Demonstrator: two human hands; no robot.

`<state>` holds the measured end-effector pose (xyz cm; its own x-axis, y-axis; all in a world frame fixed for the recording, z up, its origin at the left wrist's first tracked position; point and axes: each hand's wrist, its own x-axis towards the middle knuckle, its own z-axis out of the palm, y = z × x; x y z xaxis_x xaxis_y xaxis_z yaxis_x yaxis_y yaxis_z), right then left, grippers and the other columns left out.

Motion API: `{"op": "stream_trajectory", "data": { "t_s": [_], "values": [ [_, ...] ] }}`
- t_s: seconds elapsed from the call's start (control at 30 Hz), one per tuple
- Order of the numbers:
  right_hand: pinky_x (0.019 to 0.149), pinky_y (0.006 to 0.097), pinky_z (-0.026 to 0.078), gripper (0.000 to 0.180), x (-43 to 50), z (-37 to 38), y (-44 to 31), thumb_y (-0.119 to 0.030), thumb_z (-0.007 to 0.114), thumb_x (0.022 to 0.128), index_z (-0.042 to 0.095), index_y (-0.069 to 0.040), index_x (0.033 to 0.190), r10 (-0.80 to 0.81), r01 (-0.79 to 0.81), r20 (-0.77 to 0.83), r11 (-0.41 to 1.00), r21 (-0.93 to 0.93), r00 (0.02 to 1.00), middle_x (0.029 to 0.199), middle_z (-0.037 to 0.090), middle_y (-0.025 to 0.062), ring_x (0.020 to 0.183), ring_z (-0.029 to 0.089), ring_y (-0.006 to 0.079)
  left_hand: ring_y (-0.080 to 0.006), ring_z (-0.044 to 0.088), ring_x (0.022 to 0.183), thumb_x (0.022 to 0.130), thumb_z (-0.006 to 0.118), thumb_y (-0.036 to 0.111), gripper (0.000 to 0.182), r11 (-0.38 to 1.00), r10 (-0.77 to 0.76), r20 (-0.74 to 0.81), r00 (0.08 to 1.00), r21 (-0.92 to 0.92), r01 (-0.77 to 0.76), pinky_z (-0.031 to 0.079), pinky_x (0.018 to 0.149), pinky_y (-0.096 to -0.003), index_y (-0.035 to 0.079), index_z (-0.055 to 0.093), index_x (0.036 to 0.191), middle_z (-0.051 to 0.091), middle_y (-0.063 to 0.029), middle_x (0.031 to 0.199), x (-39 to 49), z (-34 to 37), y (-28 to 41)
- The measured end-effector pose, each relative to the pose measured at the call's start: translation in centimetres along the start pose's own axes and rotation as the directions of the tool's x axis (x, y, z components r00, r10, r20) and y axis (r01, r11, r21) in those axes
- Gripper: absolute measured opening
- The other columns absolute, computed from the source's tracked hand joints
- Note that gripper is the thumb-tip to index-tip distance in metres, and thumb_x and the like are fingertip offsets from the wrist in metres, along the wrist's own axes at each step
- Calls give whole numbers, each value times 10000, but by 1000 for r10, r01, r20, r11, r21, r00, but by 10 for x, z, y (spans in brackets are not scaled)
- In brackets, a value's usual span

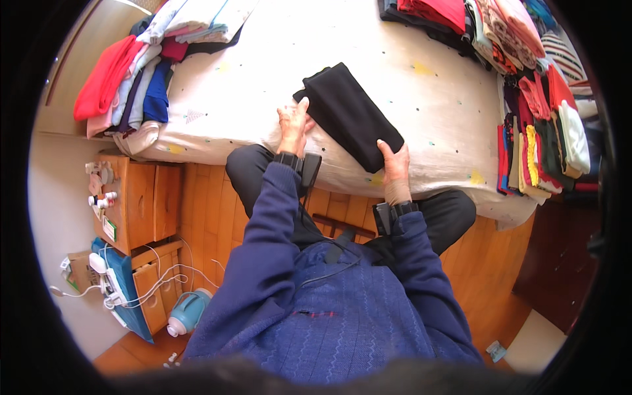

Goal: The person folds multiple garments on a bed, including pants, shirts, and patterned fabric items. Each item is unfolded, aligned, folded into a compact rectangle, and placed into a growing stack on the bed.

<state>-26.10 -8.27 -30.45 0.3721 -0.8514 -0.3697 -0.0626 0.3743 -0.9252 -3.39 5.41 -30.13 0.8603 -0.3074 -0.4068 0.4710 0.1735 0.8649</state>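
Note:
A folded black garment (353, 116) lies slantwise at the near side of a bed, on a pale patterned bedsheet (237, 113). My right hand (396, 163) grips its near right end, thumb on top and fingers out of sight under the cloth. At the far left edge of the garment is my left hand (295, 123), thumb raised against the cloth's corner. Some of its fingers reach towards the underside, and whether they pinch the fabric is not clear. Each wrist wears a black strapped device.
Folded clothes (123, 84) are stacked at the bed's left end. More clothing piles (538, 123) line the right side. A wooden cabinet (140, 197) with small bottles stands at left, near white cables (163, 281) and a blue thermos jug (189, 311) on the wooden floor (207, 207).

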Motion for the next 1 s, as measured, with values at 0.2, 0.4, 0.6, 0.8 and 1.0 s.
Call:
{"op": "stream_trajectory", "data": {
  "t_s": [0.2,0.4,0.6,0.8,1.0],
  "values": [
    [1011,336,499,749,47,-29,-73,15,789,834,422,-23,1486,-391,399,333,916,47,858,1278,627,119,1121,615,209,-343,639,965,849,793,254,451,835,369,70,927,413,-364,524,839,-442,-25,581,1134,668,-197,1089,47,4,-18],
    [798,286,563,648,60,-83,-79,-44,651,967,343,29,1534,-216,215,-238,976,-32,947,1152,682,152,925,686,190,-387,684,937,836,762,559,647,509,405,111,908,797,-325,528,802,-439,-65,698,993,710,-252,983,65,34,-28],
    [871,281,541,694,15,-82,-62,-32,642,967,281,4,1559,-161,161,-4,986,50,987,1169,657,163,1046,671,205,-443,535,1234,709,880,405,786,526,322,146,935,794,-305,433,1056,-476,-131,584,1201,611,-313,1235,69,62,-21],
    [1041,300,485,613,5,-15,-71,0,734,904,482,17,1463,-184,194,189,980,-33,964,1273,642,132,1178,621,193,-301,624,761,751,878,345,487,424,592,217,776,735,-529,518,714,-411,-63,662,908,657,-214,824,89,69,-28],
    [1180,365,337,775,11,32,-86,-31,830,812,459,-4,1492,-334,424,361,882,-207,871,1478,516,173,1415,439,252,-230,679,712,815,807,274,377,800,286,362,887,420,-429,568,660,-385,-50,708,978,699,-139,804,42,103,15]
  ]
}}
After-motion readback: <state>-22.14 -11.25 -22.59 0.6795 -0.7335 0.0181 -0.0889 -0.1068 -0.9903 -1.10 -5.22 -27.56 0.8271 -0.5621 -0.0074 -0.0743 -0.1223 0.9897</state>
